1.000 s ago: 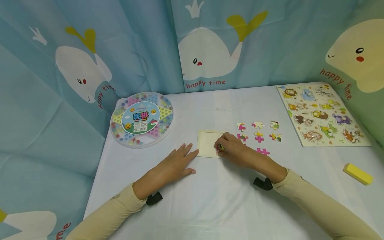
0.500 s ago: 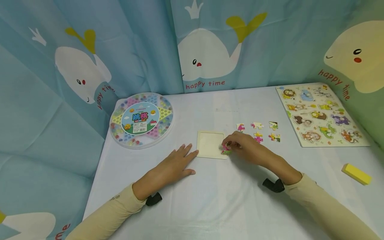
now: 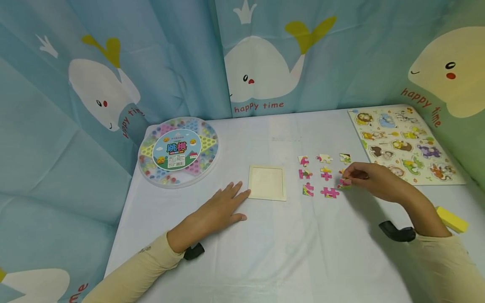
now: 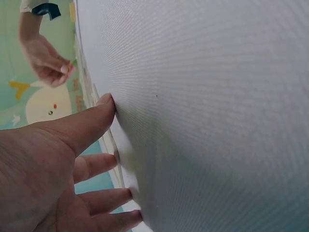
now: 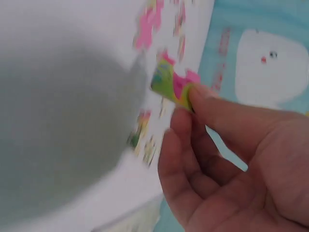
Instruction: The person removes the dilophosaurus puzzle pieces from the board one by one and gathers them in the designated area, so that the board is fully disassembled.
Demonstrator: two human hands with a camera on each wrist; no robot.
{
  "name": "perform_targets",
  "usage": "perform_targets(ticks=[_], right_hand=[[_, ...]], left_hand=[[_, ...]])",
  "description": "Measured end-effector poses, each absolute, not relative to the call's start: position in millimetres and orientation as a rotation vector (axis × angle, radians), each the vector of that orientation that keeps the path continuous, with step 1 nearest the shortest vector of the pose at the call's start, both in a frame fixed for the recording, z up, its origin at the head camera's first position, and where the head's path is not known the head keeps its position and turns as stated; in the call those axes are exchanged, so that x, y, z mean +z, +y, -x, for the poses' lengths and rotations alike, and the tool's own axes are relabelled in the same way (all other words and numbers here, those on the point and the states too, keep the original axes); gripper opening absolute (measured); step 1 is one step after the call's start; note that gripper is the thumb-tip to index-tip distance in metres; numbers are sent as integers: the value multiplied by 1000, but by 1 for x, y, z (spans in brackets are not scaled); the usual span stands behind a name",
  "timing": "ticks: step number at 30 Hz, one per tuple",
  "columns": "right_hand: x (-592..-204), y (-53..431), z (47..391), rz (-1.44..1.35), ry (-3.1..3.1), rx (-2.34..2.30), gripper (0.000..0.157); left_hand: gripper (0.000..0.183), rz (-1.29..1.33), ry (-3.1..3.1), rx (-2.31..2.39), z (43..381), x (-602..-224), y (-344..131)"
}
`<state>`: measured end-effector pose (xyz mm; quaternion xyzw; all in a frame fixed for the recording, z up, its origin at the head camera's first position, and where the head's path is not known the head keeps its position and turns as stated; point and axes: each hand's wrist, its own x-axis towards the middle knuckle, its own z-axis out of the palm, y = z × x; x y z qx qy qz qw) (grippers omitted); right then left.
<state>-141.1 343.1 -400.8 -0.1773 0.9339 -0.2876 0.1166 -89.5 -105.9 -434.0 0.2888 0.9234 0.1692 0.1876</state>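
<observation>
Between thumb and fingers, my right hand (image 3: 377, 179) pinches a pink and green puzzle piece (image 5: 171, 82), just above the table at the right end of the loose pieces. My left hand (image 3: 217, 210) lies with fingers spread on the white cloth, a fingertip right at the lower left corner of a small square puzzle frame (image 3: 267, 183). The frame shows only its plain cream base. Right of it, several pink, yellow and green puzzle pieces (image 3: 326, 174) lie in loose rows. The right hand partly covers a piece in the right column.
A round Chinese checkers set (image 3: 178, 151) with coloured marbles stands at the back left. An animal puzzle board (image 3: 407, 145) lies at the back right. A yellow block (image 3: 451, 219) sits near the right sleeve. Blue whale-print curtains (image 3: 182, 54) enclose the table.
My right hand has moved right, from the puzzle frame to the right of the loose pieces, carrying the puzzle piece. The frame's right side is now uncovered. The left hand has stayed put.
</observation>
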Motion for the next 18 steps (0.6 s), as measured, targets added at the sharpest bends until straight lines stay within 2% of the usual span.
perform_targets(ticks=[5, 13, 18], right_hand=[[-405, 368, 139, 515, 2665, -846, 11], [-416, 366, 136, 443, 2715, -660, 7], [-419, 360, 133, 416, 2762, -630, 19]], left_hand=[[73, -835, 2611, 460, 89, -433, -106], [73, -851, 2607, 473, 89, -433, -106], [73, -848, 2607, 456, 90, -433, -105]])
